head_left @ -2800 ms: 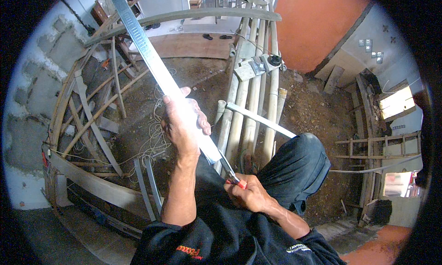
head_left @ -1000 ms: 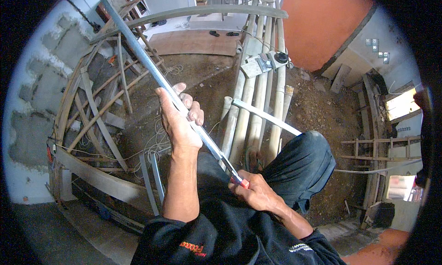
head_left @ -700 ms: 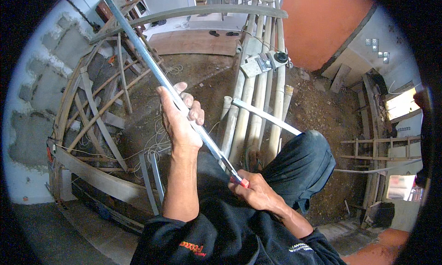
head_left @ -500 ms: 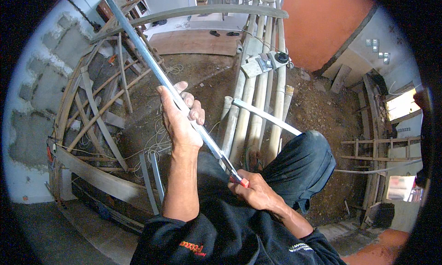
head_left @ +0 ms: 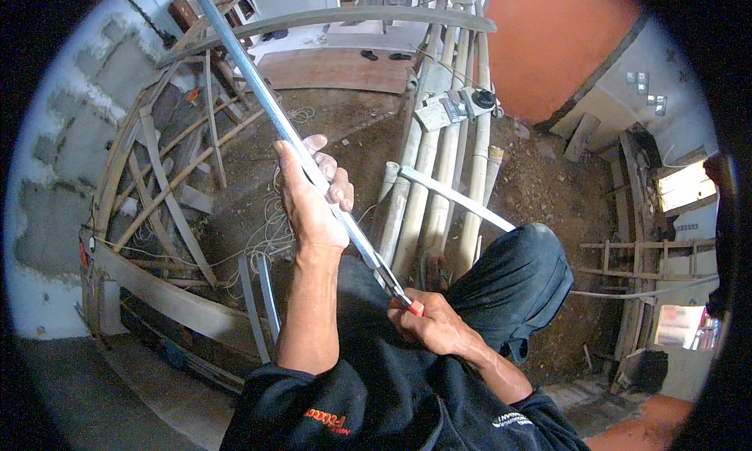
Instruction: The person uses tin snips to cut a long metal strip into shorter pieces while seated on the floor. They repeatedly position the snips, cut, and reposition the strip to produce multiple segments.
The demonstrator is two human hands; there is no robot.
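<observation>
A long, thin silver metal channel [head_left: 258, 102] slants from the upper left down toward my lap. My left hand [head_left: 312, 196] is wrapped round its middle from below, palm up, with the thumb along one side. At the channel's near end, my right hand [head_left: 442, 326] is closed on red-handled tin snips [head_left: 416, 308]. The jaws of the snips meet the channel's end; whether they bite into it is too small to tell. Past my bent right knee [head_left: 517, 271], another pale metal strip [head_left: 454, 196] lies across bamboo poles [head_left: 427, 165].
On the poles sits a grey-white device with a black round part [head_left: 483, 99]. Crossed timber and bamboo [head_left: 168, 189] lean at the left, beside loose cord [head_left: 270, 232] and two metal strips [head_left: 258, 294]. A curved plank [head_left: 352, 15] spans the far side. A wooden ladder [head_left: 650, 243] stands right.
The channel has tipped slightly, its far end moving up and right past the picture's edge. My left hand has shifted a little right with it; both grips look the same.
</observation>
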